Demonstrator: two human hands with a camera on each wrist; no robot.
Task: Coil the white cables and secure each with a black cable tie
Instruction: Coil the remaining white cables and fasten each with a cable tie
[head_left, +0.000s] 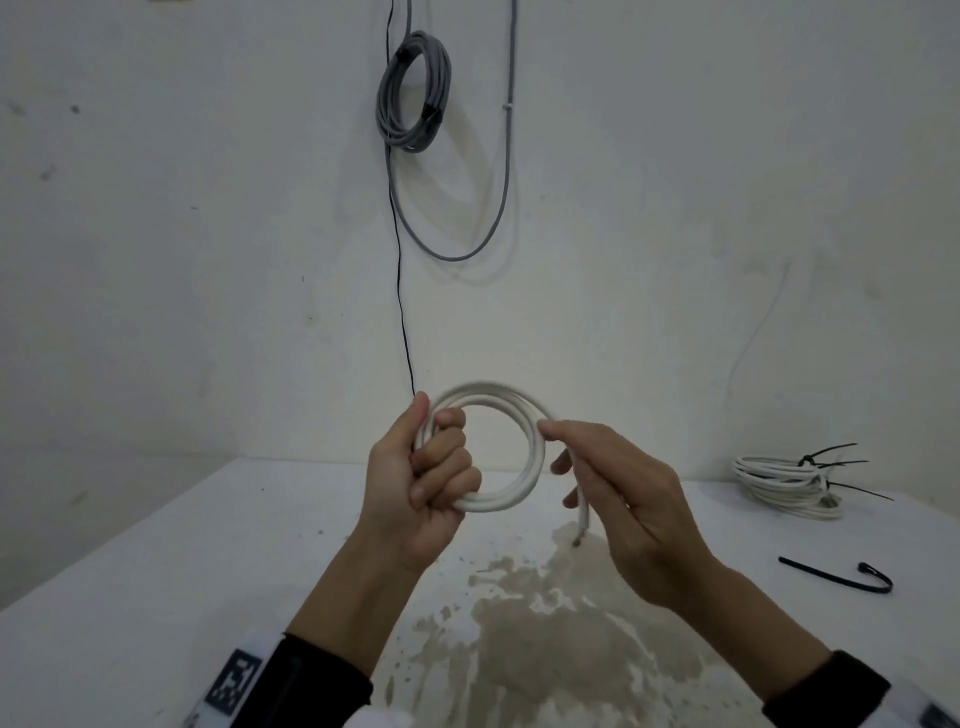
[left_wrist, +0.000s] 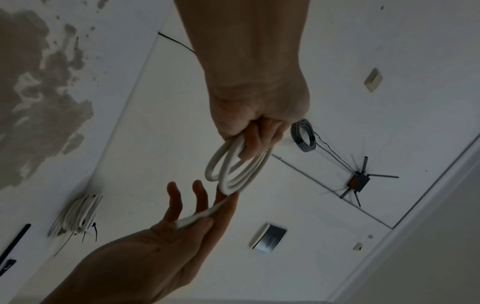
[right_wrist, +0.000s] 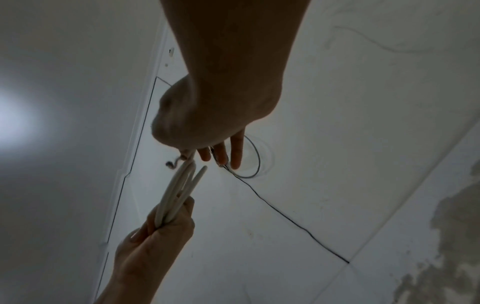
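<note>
A white cable (head_left: 498, 401) is wound into a small coil of about three loops, held upright above the table. My left hand (head_left: 441, 457) grips the coil's left side, fingers curled through the ring; the left wrist view shows the coil (left_wrist: 249, 174) hanging from that hand (left_wrist: 259, 133). My right hand (head_left: 553, 447) pinches the cable at the coil's right side. The loose tail (head_left: 581, 519) hangs down behind its fingers. A loose black cable tie (head_left: 836, 574) lies on the table at the right. A finished white coil (head_left: 784, 486) with black ties on it sits behind the tie.
The white table (head_left: 156, 571) has a brown stain (head_left: 545, 623) under my hands and meets the wall at the back. On the wall hang a grey cable coil (head_left: 413, 91) and a thin black wire (head_left: 400, 291).
</note>
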